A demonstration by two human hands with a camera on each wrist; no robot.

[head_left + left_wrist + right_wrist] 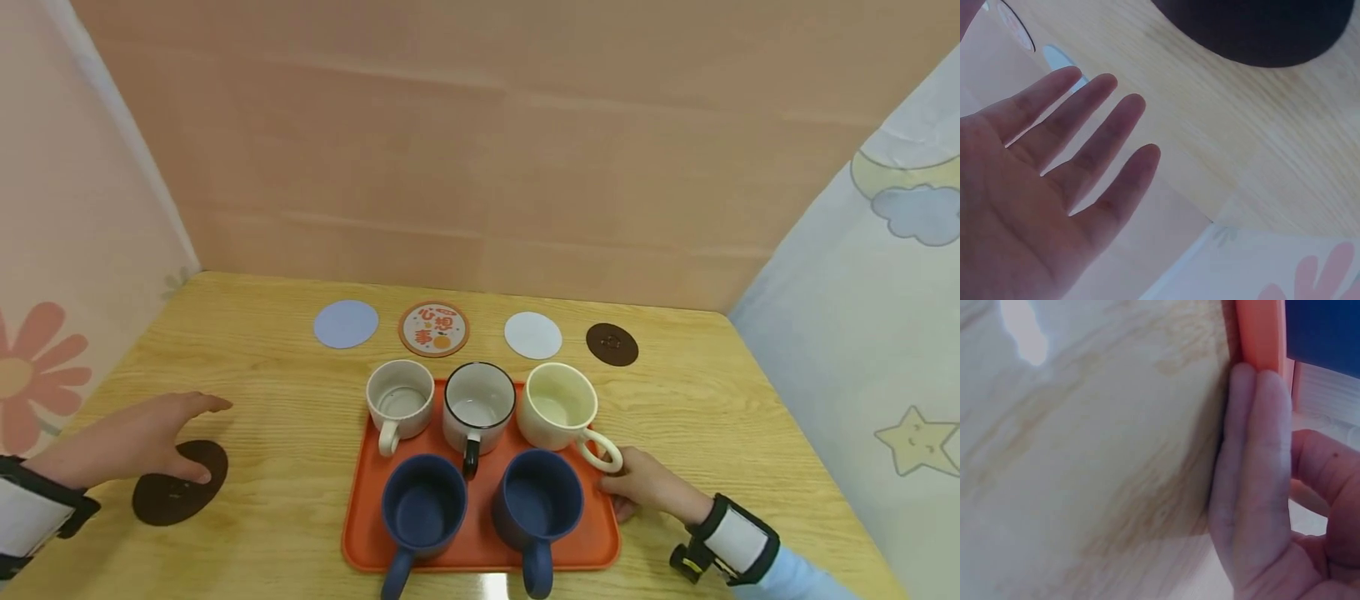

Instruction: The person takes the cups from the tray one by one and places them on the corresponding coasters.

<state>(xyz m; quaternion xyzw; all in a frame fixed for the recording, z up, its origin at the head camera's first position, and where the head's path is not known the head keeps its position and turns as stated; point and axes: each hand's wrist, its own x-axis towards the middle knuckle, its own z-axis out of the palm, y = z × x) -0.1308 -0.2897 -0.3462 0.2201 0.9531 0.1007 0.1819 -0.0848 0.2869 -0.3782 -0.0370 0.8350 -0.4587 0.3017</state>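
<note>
An orange-red tray (480, 500) carries several mugs. My right hand (641, 483) is at its right edge, with the fingers against the outside of the rim and the thumb at the rim. The right wrist view shows two straight fingers (1263, 456) touching the tray's side (1262, 331). Nearest this hand is a cream mug (557, 408), its handle pointing toward it. At the far left, my left hand (142, 437) hovers with spread fingers over a dark brown coaster (168, 504), partly hidden by the thumb. Nothing is in the left palm (1010, 219).
Beyond the tray lie a lavender coaster (346, 324), a printed coaster (433, 329), a white coaster (533, 335) and another brown coaster (612, 344). Also on the tray are a small white mug (400, 400), a black-rimmed mug (478, 407) and two navy mugs (423, 504), handles past the front edge.
</note>
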